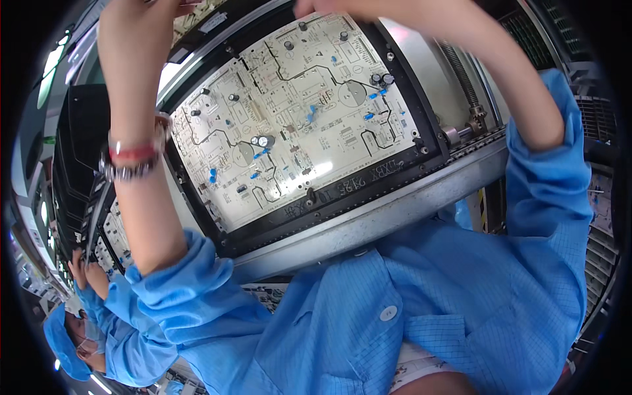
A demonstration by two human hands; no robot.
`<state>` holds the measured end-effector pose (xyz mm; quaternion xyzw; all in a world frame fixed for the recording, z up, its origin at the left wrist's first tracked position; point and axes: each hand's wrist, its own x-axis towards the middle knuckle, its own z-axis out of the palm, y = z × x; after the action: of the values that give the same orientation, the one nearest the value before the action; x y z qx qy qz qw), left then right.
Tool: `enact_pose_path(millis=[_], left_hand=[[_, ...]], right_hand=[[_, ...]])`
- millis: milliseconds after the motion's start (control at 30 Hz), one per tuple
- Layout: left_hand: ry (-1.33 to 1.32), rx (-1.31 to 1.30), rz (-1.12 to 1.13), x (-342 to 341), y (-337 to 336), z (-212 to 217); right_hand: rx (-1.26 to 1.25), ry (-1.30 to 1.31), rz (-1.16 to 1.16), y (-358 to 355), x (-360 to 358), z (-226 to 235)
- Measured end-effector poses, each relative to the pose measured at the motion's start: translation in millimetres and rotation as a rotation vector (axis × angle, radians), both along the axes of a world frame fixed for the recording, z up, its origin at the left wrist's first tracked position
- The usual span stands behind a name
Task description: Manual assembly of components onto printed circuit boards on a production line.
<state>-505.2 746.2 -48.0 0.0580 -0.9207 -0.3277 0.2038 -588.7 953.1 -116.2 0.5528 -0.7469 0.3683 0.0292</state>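
Note:
A pale printed circuit board [296,115] lies in a black frame [368,182] in front of me. Small black cylindrical capacitors [263,141] and blue parts [311,113] stand on it. My left hand [141,23] reaches past the board's far left corner, and the upper edge of the picture cuts off most of its fingers. Above the board's far edge is my right hand [355,8], also cut off by that edge and slightly smeared. Whether either hand holds anything is hidden. Bracelets [135,155] circle my left wrist.
A metal rail [368,227] with a chain runs along the frame's near side, close to my body. At right are a threaded rod [461,76] and a rack of boards [596,227]. A co-worker in blue [131,336] works at far left beside another board [115,230].

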Motion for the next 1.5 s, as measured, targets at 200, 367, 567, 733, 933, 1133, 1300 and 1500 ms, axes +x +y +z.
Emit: enact_pose_path(millis=[200,367,567,733,933,1133,1300,1500], left_hand=[[-0.125,0.626,-0.321,72.6,-27.8,-43.6],[-0.296,0.920,-0.255,103.8,-30.7,-66.1],[-0.355,1.047,-0.329,104.2,-42.0,-67.3],[-0.307,1.143,-0.404,107.6,-45.0,-71.1],[-0.254,1.015,-0.441,108.4,-41.6,-74.4],[-0.259,1.018,-0.429,106.9,-37.4,-74.1],[-0.291,1.003,-0.419,107.4,-36.7,-76.7],[-0.337,0.955,-0.426,108.7,-33.4,-74.5]], right_hand=[[0.224,-0.231,0.222,1.6,81.2,-19.3],[0.177,-0.345,0.272,-8.2,97.0,-26.7],[0.233,-0.262,0.314,3.3,96.8,-20.7],[0.364,-0.044,0.339,3.1,113.4,-24.8],[0.318,-0.147,0.364,6.1,108.7,-29.9],[0.241,-0.045,0.395,3.3,114.9,-33.3],[0.161,0.079,0.331,4.1,108.9,-38.6],[0.062,-0.101,0.107,0.5,103.8,-36.2]])
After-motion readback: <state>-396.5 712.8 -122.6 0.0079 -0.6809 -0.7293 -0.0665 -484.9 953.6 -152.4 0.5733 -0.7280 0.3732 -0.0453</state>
